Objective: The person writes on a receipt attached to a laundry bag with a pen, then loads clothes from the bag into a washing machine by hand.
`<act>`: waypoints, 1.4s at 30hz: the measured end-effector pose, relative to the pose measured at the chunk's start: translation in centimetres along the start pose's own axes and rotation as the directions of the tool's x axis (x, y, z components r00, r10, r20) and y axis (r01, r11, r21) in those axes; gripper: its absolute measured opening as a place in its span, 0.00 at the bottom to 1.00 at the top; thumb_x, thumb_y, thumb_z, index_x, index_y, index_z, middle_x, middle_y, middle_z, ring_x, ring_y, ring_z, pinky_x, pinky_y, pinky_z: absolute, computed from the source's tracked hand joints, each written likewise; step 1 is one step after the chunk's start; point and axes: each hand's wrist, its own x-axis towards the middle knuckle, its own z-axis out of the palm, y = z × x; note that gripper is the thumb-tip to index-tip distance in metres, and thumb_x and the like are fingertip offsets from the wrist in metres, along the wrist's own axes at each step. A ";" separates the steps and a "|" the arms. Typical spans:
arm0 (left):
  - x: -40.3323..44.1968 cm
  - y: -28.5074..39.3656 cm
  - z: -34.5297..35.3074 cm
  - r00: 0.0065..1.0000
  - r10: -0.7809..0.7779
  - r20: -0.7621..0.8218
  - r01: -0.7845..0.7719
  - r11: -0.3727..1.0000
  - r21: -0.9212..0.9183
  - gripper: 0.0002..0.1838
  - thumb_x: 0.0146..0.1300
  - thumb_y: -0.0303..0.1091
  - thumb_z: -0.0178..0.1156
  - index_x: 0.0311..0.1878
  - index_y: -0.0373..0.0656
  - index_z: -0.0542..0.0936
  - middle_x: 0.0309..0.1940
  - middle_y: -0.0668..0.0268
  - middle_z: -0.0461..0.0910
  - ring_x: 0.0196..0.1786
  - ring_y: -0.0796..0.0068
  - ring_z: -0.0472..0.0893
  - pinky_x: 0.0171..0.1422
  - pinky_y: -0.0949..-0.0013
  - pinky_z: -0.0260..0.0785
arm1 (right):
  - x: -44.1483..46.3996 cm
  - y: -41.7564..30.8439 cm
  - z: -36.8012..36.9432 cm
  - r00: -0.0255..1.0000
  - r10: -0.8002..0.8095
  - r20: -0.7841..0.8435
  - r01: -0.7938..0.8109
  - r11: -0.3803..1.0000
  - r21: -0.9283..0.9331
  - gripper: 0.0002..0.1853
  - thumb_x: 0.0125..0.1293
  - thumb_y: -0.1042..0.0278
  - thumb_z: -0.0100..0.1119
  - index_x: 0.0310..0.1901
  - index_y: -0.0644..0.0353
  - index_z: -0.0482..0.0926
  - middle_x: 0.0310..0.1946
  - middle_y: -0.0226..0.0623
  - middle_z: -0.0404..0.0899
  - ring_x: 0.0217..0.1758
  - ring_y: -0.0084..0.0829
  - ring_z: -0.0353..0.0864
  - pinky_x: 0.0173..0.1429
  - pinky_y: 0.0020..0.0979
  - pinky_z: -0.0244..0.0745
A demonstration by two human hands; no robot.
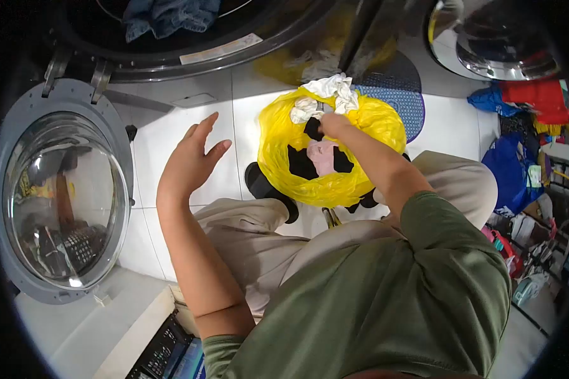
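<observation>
A yellow plastic bag (270, 142) stands with its mouth spread wide on the floor between my knees. Inside lie black cloth (302, 162) and a pink garment (323, 156); crumpled white cloth (330, 86) hangs over the far rim. My right hand (335, 125) reaches into the bag's far side, fingers curled on a small piece of black cloth (313, 129) whose exact kind I cannot make out. My left hand (196, 155) is raised left of the bag, fingers stretched and thumb apart, holding nothing.
An open round machine door (63, 196) swings out at the left. Above it, blue denim (171, 18) lies in the drum opening. A blue mat (395, 104) is behind the bag. Blue bags (511, 174) and assorted items line the right side.
</observation>
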 end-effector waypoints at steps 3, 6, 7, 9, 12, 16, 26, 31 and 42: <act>0.8 0.0 -0.3 1.000 0.006 0.000 -0.006 1.000 0.014 0.31 0.64 0.46 0.62 0.67 0.45 0.69 0.58 0.52 0.76 0.53 0.52 0.80 0.58 0.60 0.72 | 3.7 0.3 0.8 0.933 -0.126 -0.338 0.140 0.990 0.018 0.20 0.60 0.72 0.53 0.55 0.57 0.76 0.51 0.48 0.79 0.56 0.48 0.78 0.57 0.40 0.76; 1.4 0.9 -0.6 0.999 0.038 0.032 -0.037 0.999 -0.020 0.30 0.65 0.46 0.61 0.67 0.45 0.68 0.59 0.52 0.75 0.57 0.51 0.78 0.61 0.59 0.70 | 6.0 -0.4 1.8 0.874 -0.216 -0.435 0.214 0.975 -0.054 0.25 0.62 0.72 0.51 0.63 0.52 0.70 0.51 0.42 0.79 0.57 0.48 0.78 0.59 0.40 0.75; 1.7 0.9 -0.5 0.999 0.039 0.037 -0.038 0.999 -0.025 0.30 0.65 0.46 0.61 0.67 0.45 0.68 0.59 0.52 0.75 0.57 0.51 0.78 0.61 0.59 0.70 | 5.8 -0.9 1.2 0.939 -0.135 -0.318 0.125 0.991 -0.049 0.26 0.62 0.72 0.50 0.64 0.51 0.69 0.51 0.41 0.79 0.57 0.47 0.78 0.60 0.40 0.74; 2.2 0.6 -0.4 0.998 0.042 0.055 -0.040 0.998 -0.039 0.30 0.65 0.47 0.60 0.68 0.45 0.68 0.59 0.52 0.75 0.57 0.51 0.77 0.61 0.59 0.70 | 5.4 -1.5 0.5 0.996 0.053 -0.068 -0.058 0.995 -0.076 0.27 0.64 0.73 0.49 0.66 0.49 0.67 0.53 0.39 0.79 0.58 0.45 0.78 0.61 0.40 0.74; 2.5 -0.4 -0.3 0.998 0.031 0.060 -0.029 0.999 -0.031 0.30 0.65 0.47 0.59 0.68 0.46 0.68 0.59 0.52 0.75 0.57 0.51 0.77 0.61 0.59 0.70 | 5.2 -1.7 -0.9 0.988 -0.152 0.013 0.152 0.984 -0.092 0.19 0.62 0.59 0.58 0.55 0.47 0.78 0.50 0.41 0.81 0.53 0.42 0.80 0.56 0.41 0.75; 2.2 -0.7 0.2 0.997 0.067 0.027 -0.067 0.998 -0.005 0.30 0.65 0.47 0.59 0.68 0.45 0.68 0.59 0.51 0.75 0.57 0.51 0.78 0.61 0.58 0.70 | 2.0 -0.6 -5.8 0.963 -0.263 -0.063 0.269 0.955 0.125 0.22 0.53 0.49 0.68 0.46 0.51 0.82 0.46 0.42 0.82 0.50 0.43 0.81 0.52 0.41 0.75; 2.3 -1.6 0.1 0.992 0.121 -0.042 -0.123 0.991 -0.046 0.33 0.63 0.48 0.61 0.68 0.43 0.68 0.60 0.48 0.74 0.60 0.50 0.76 0.64 0.59 0.68 | 1.4 2.9 -8.3 0.969 -0.116 -0.216 0.144 0.982 0.119 0.13 0.62 0.57 0.64 0.43 0.55 0.83 0.38 0.41 0.84 0.45 0.33 0.83 0.49 0.35 0.75; 4.0 1.3 3.3 0.868 0.334 -0.368 -0.382 0.922 -0.064 0.34 0.59 0.48 0.66 0.65 0.39 0.71 0.58 0.49 0.76 0.58 0.55 0.77 0.64 0.61 0.68 | -12.8 -6.1 -25.8 0.829 -0.433 -0.354 0.542 0.468 0.698 0.09 0.63 0.64 0.67 0.41 0.60 0.83 0.34 0.23 0.82 0.40 0.13 0.75 0.46 0.21 0.71; 2.4 2.0 -1.7 0.808 -0.207 -0.551 -0.272 0.699 -0.661 0.45 0.54 0.44 0.69 0.68 0.33 0.57 0.66 0.46 0.59 0.69 0.51 0.61 0.72 0.60 0.54 | -15.2 -18.0 -21.3 0.786 -0.613 -0.085 0.590 0.701 0.401 0.31 0.48 0.64 0.72 0.56 0.63 0.75 0.49 0.47 0.81 0.53 0.38 0.80 0.59 0.36 0.71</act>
